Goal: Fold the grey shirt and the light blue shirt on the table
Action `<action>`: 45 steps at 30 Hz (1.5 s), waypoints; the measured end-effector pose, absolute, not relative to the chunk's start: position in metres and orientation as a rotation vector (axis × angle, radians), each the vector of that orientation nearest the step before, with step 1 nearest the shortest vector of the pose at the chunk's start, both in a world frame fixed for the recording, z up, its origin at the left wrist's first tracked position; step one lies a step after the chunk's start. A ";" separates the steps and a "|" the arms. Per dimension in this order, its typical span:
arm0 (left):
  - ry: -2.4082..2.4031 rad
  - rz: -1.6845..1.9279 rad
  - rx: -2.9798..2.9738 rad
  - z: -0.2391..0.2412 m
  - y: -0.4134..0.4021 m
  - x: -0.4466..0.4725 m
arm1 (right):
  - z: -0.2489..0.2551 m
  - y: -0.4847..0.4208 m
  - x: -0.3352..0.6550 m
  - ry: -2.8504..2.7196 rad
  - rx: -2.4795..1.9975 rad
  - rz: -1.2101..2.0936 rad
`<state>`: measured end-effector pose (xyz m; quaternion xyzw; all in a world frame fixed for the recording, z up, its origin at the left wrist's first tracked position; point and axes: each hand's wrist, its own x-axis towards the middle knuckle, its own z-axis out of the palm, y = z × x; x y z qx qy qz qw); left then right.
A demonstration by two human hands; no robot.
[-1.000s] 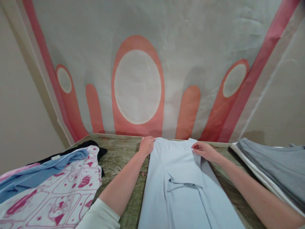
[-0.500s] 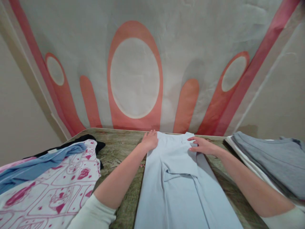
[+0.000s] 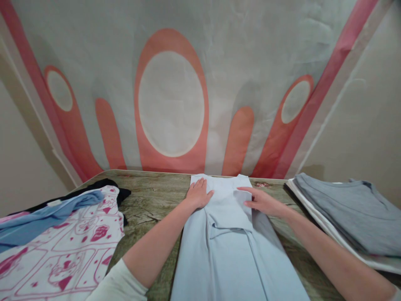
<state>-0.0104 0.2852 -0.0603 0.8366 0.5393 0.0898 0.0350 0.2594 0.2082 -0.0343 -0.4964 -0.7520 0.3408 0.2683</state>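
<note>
A pale blue garment (image 3: 232,251) lies lengthwise down the middle of the wooden table (image 3: 153,196), its sides folded inward. My left hand (image 3: 198,194) rests flat on its far left part, fingers spread. On the far right part my right hand (image 3: 260,200) also lies flat with the fingers stretched out. Neither hand holds anything.
A heap of clothes lies at the left: a white shirt with a pink print (image 3: 65,251), a blue garment (image 3: 40,219) and a black one (image 3: 103,186). Folded grey tops (image 3: 347,213) are stacked at the right. A red-patterned cloth (image 3: 175,96) hangs behind the table.
Both hands let go of the garment's far edge, where they were pinching it, and now lie open and flat a little nearer to me. The view shifted slightly.
</note>
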 end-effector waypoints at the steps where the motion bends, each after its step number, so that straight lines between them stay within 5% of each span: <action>1: 1.666 0.274 2.571 -0.061 0.285 -0.010 | -0.033 0.205 0.260 -2.046 -1.339 0.949; 9: 1.712 0.248 2.618 -0.066 0.287 -0.011 | -0.036 0.195 0.266 -1.946 -1.457 1.178; 22: 1.349 0.114 2.775 -0.050 0.252 0.018 | -0.051 0.212 0.278 -2.023 -1.661 0.251; 34: 1.317 0.308 2.825 -0.047 0.245 0.019 | -0.044 0.194 0.268 -1.908 -1.669 0.818; 40: 0.987 0.445 2.817 -0.009 0.189 0.044 | -0.064 0.210 0.279 -1.925 -1.708 0.222; 45: 0.818 0.412 2.816 -0.012 0.159 0.057 | -0.075 0.219 0.282 -1.899 -1.660 0.065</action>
